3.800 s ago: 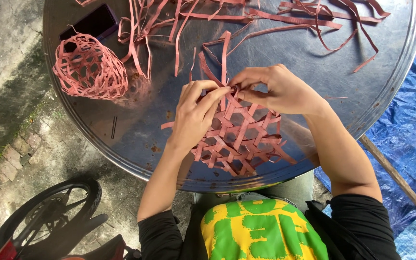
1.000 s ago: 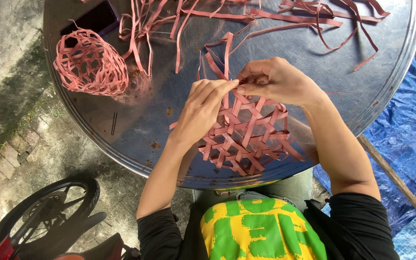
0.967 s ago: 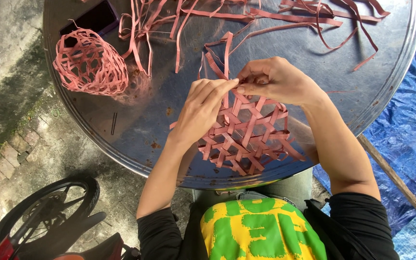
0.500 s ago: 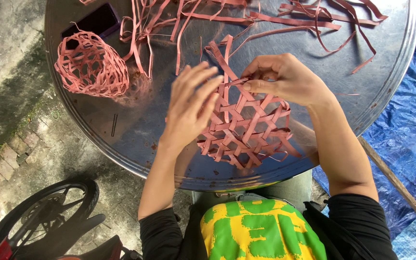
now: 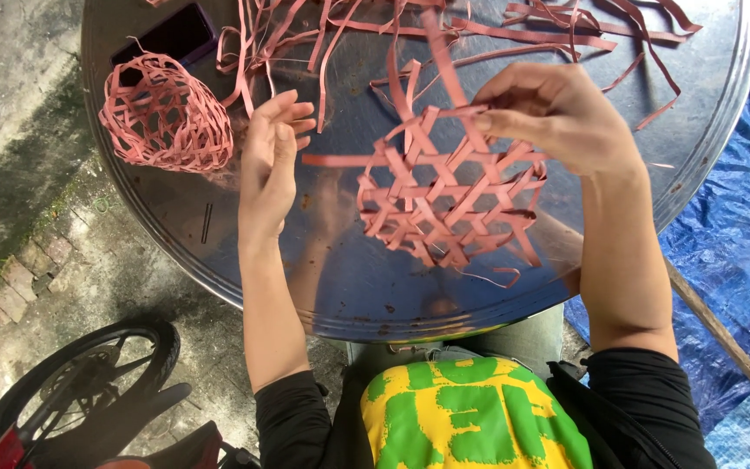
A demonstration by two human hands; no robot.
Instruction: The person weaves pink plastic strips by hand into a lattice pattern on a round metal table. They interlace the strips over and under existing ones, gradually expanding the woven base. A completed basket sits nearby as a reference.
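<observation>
Our right hand (image 5: 557, 117) pinches a strip at the top edge of the pink woven lattice (image 5: 449, 195), lifting it over the round metal worktop (image 5: 705, 165). Our left hand (image 5: 271, 156) has just let go and spreads open, leaving one-handed support.

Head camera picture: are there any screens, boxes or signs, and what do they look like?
Phone: lies flat at the top left of the round metal table, behind the small pink woven basket; a dark rectangle with a blank, dark screen.
No packages or signs are in view; the only lettering is on the person's yellow and green shirt.
</observation>
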